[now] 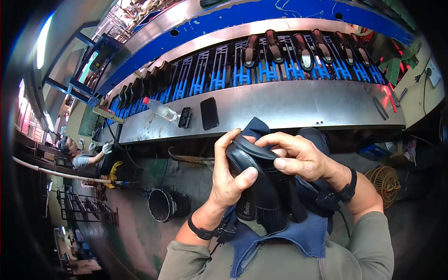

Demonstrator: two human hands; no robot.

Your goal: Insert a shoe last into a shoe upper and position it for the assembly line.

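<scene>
Over my lap is a black shoe [259,189], its toe end raised away from me. My left hand [225,179] wraps the shoe's far end from the left, with the thumb lying along its upper. A curved black sole [254,148] lies against that end. Pinched between the thumb and fingers of my right hand [301,156] is the near right edge of this sole. How far sole and upper touch underneath is hidden by my fingers. A dark blue cloth [280,240] lies under the shoe on my lap.
Ahead runs a metal bench [280,105] with a bottle [161,110], a black phone [209,113] and pliers [377,103]. Beyond it, a blue-pronged rack [241,74] carries several shoes. A black bucket [168,205] stands left on the floor; a person [88,156] works farther left.
</scene>
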